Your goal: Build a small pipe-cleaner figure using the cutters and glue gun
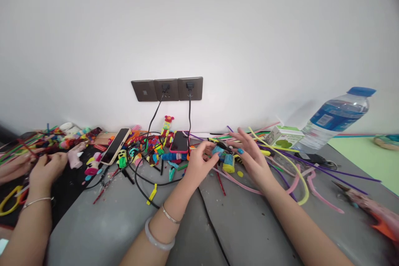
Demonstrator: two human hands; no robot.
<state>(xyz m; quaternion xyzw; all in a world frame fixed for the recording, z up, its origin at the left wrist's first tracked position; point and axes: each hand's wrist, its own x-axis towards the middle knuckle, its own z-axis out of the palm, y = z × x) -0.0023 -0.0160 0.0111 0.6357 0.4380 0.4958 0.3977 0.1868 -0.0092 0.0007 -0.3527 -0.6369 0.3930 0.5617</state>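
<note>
My left hand (199, 164) is pinched closed on a small light-blue piece (217, 149), partly covered by the thumb and fingers. Just right of it stands a blue and yellow craft piece (228, 163), close to both hands; whether either touches it I cannot tell. My right hand (252, 158) hovers beside it with fingers spread. A small dark object (225, 144) sits between the hands, too cluttered to name. A flat yellow disc (240, 173) lies on the table below the right fingers. Pink fuzzy stems (243, 186) pass under the right wrist.
A water bottle (338, 118), green-white box (285, 137) and pliers (358, 199) are at right. Phones (116, 146), craft figures and a charging cable (146, 193) fill the left and middle. Another person's hands (46, 170) work at far left, near yellow scissors (11, 201).
</note>
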